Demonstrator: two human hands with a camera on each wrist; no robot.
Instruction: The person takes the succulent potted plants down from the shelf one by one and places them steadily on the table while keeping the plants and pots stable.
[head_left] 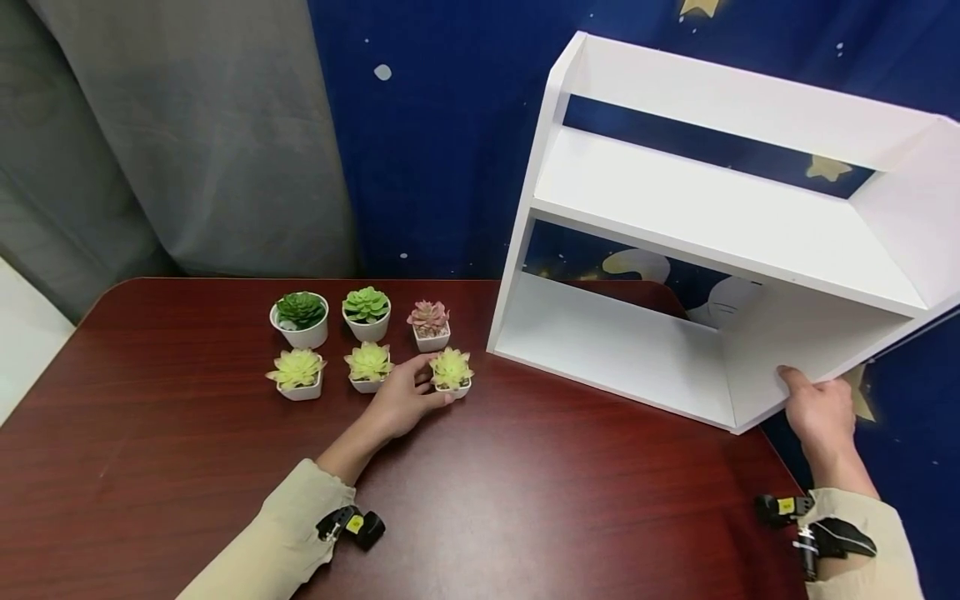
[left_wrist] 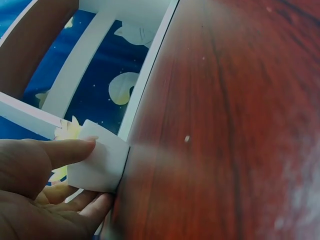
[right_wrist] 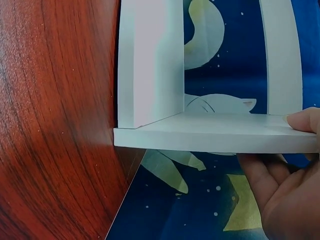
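My left hand (head_left: 405,398) pinches the white square pot of a yellow-green succulent (head_left: 452,369), thumb on the near side and fingers behind. In the left wrist view the white pot (left_wrist: 100,159) shows between thumb and fingers, low at the tabletop. A white two-tier shelf (head_left: 622,346) stands on the right part of the table, turned at an angle. At its right side panel (right_wrist: 220,139) my right hand (head_left: 823,414) grips the edge, thumb inside and fingers outside.
Several other potted succulents stand on the dark red table (head_left: 525,500): a dark green one (head_left: 300,312), a bright green one (head_left: 366,307), a pink one (head_left: 430,321) and two yellow-green ones. Grey and blue curtains (head_left: 435,142) hang behind. The shelf's right corner reaches past the table edge.
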